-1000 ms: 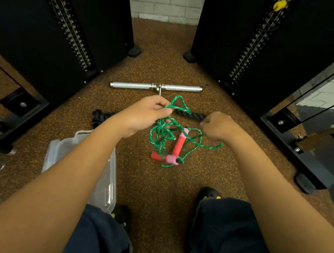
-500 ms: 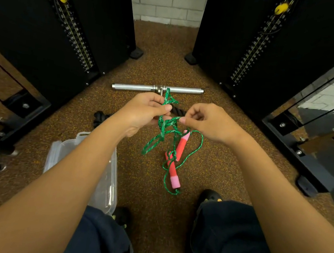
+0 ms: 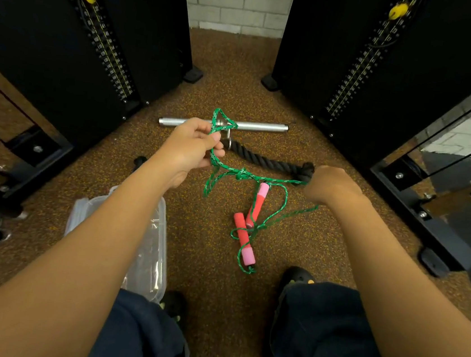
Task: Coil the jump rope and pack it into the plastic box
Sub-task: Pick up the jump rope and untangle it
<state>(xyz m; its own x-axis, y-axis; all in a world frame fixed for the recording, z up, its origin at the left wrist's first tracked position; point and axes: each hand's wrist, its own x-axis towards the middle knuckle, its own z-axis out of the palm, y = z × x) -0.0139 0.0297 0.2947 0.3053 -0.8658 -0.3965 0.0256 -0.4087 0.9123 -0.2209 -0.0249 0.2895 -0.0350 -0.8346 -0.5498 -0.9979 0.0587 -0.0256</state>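
A green braided jump rope [image 3: 258, 177] is stretched between my two hands above the floor. My left hand [image 3: 191, 147] pinches a bunch of loops, with one loop sticking up above the fingers. My right hand [image 3: 327, 186] is closed on the rope's other stretch, pulled out to the right. A knot sits on the taut span between them. The two red-and-pink foam handles [image 3: 247, 235] hang low, near the floor, with slack rope tangled around them. The clear plastic box [image 3: 150, 245] lies on the floor under my left forearm, partly hidden by it.
A steel cable-machine bar [image 3: 257, 127] and a thick black rope attachment [image 3: 268, 161] lie on the speckled rubber floor beyond my hands. Black weight stacks [image 3: 76, 42] stand left and right. My knees and dark shoes [image 3: 296, 276] are below.
My right hand has pulled away to the right, stretching the rope taut between the hands. The handles have dropped lower toward the floor.
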